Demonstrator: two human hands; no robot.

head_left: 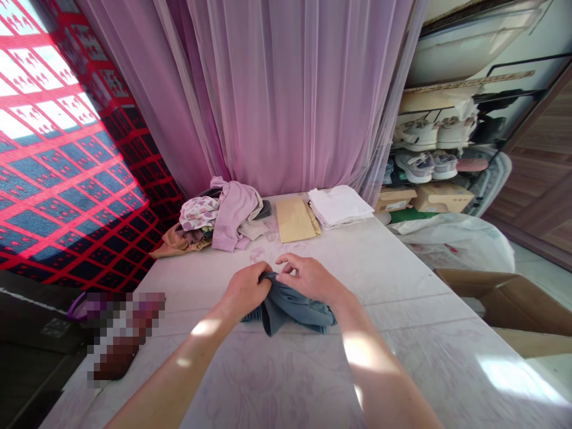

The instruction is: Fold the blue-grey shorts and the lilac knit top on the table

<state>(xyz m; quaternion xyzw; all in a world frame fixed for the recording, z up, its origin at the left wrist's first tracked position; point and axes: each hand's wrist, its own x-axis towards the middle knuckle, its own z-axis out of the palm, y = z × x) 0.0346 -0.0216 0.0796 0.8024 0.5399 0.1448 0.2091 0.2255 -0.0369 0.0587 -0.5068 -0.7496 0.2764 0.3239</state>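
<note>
On a pale bench (268, 381) before a purple curtain (286, 101), we grip a bunched blue garment (292, 302) near the middle with our left hand (245, 290), our right hand (310, 277) at its edge, thumb and forefinger parted.

The garment (308, 307) is a muted slate blue. The folded cloth (295, 221) is mustard-tan, the folded stack (339, 205) white. In the pile, a lilac top (236, 208) lies against a white fabric blotched with mauve (196, 213). The surface (259, 381) is whitish with pale purple florals; the curtain (286, 89) is mauve-pink. A red grid crosses the dark-blue hanging (67, 220).
</note>
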